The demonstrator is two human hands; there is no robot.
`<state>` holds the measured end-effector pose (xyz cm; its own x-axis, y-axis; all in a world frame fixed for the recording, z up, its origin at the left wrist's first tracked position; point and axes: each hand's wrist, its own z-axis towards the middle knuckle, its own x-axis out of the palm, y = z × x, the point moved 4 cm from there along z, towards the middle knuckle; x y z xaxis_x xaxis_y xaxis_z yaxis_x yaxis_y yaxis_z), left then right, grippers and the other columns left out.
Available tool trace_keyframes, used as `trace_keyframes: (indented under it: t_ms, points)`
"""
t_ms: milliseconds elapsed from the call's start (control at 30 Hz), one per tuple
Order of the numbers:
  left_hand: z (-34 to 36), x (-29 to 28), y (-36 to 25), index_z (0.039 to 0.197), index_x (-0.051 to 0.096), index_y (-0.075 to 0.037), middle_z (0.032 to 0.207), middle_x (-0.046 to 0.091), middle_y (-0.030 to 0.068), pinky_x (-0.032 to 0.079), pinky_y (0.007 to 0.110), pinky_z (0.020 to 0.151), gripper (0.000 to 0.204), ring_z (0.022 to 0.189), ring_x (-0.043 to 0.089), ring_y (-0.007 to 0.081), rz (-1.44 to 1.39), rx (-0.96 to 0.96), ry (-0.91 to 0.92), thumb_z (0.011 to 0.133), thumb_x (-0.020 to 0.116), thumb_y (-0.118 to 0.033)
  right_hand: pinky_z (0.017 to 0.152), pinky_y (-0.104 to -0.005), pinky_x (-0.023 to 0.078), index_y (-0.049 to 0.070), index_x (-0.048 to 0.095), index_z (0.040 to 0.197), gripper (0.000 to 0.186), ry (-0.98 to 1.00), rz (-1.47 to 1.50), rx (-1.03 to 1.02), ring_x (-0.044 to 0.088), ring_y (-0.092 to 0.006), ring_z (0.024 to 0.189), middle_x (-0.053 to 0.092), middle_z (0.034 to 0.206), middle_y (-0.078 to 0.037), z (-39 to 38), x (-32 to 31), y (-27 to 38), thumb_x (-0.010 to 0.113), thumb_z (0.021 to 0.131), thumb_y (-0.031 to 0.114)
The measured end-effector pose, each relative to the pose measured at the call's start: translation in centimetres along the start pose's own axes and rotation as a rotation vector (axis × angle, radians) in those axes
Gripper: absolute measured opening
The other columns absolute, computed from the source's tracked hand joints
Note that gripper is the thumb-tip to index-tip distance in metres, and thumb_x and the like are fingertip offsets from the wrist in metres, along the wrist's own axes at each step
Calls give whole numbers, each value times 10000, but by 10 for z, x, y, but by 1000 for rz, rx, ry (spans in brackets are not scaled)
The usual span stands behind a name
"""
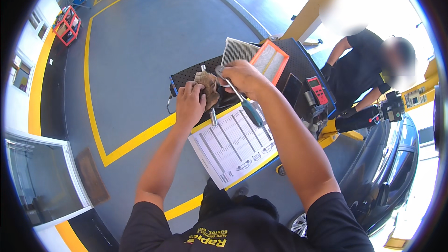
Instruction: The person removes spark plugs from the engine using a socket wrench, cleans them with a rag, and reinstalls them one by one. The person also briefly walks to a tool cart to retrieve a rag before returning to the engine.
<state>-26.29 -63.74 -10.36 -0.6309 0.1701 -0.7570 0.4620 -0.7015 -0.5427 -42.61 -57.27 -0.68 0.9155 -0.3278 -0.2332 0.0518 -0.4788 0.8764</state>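
A brown, stained rag [210, 88] is bunched around a metal socket extension [213, 116], whose two ends stick out of the cloth. My left hand [190, 101] is closed on the rag and the bar inside it, over the near left part of the black tool cart top [186, 75]. To its right, my right hand [245, 80] grips a ratchet [252, 113] close to its round head. The ratchet's green handle slants down toward me, above a printed checklist sheet [228, 144]. The two tools are apart.
Behind my hands lie a grey pleated filter [238, 51] and an orange-framed air filter [276, 63]. A phone [292, 87] and a red meter [317, 91] lie at the right. Another person [357, 60] stands beyond, near a yellow lift post [315, 7] and a dark car [382, 168].
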Motion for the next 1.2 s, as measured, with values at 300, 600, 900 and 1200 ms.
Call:
trace_keyframes:
  t_ms: [300, 600, 900, 1200]
  points:
    - [7, 10, 84, 1226, 613, 4, 1090, 673, 106, 562, 302, 801, 324, 953, 662, 165, -968, -533, -21, 941, 556, -138, 825, -500, 549, 49, 650, 920, 118, -152, -679, -454, 679, -378, 984, 698, 1000, -178, 25, 103, -49, 561, 884, 117]
    - [25, -6, 104, 1177, 654, 38, 1114, 680, 110, 499, 344, 909, 323, 1001, 632, 222, -489, -191, 95, 953, 588, -185, 1004, -492, 389, 70, 708, 1050, 248, -684, -948, -773, 494, -332, 1252, 593, 1224, -141, -51, 98, -49, 591, 891, 219]
    - [-55, -64, -112, 1104, 640, 10, 1073, 635, 76, 479, 296, 852, 183, 947, 594, 144, -721, 148, 297, 1001, 535, -99, 974, -442, 492, 55, 645, 1103, 209, -457, -517, -104, 599, -337, 1157, 625, 1194, -130, -360, 37, -215, 568, 938, 158]
    - [-367, 18, -269, 1102, 641, 5, 946, 666, 49, 505, 257, 784, 155, 869, 622, 117, -886, 579, 1517, 992, 568, -76, 944, -435, 512, 57, 654, 1180, 277, -1170, 69, 412, 650, -333, 1065, 701, 1101, -145, -684, 257, -315, 559, 985, 229]
